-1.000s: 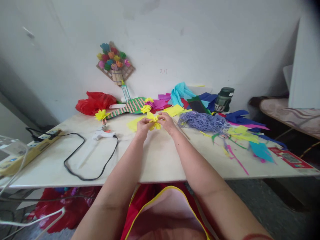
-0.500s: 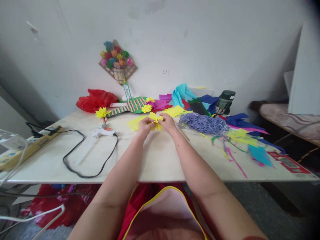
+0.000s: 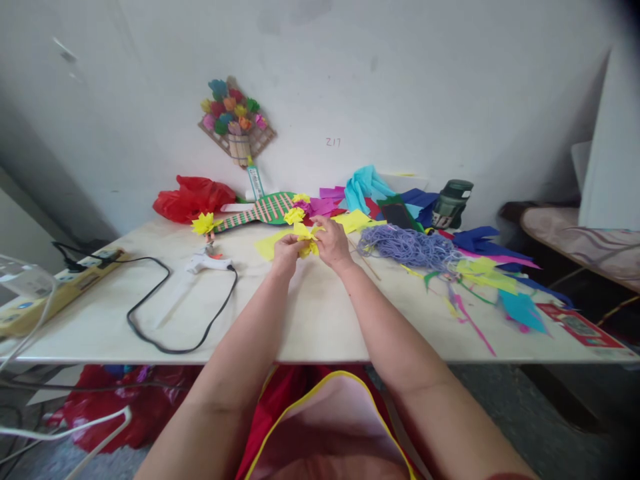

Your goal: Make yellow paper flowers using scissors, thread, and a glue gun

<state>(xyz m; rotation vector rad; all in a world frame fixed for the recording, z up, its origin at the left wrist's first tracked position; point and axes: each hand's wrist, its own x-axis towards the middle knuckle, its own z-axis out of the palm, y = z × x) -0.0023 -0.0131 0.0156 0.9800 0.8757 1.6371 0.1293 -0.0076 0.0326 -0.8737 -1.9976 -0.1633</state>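
Between my two hands is a yellow paper flower, held just above the white table. My left hand pinches its lower left side. My right hand is closed on its right side, with the fingers curled over the petals. A flat piece of yellow paper lies behind my left hand. Just beyond stands a green guitar-shaped craft with pink strips, and yellow paper flowers are on its end. A thin stick rests to the right of my right hand.
A white glue gun with a black cord lies left, near a power strip. To the right are a purple yarn bundle, coloured paper scraps and a dark green bottle. A red plastic bag sits at the back left.
My right hand has shifted slightly left and up, its fingers now curled over the flower's petals. My left hand has stayed nearly in place, still pinching the flower.
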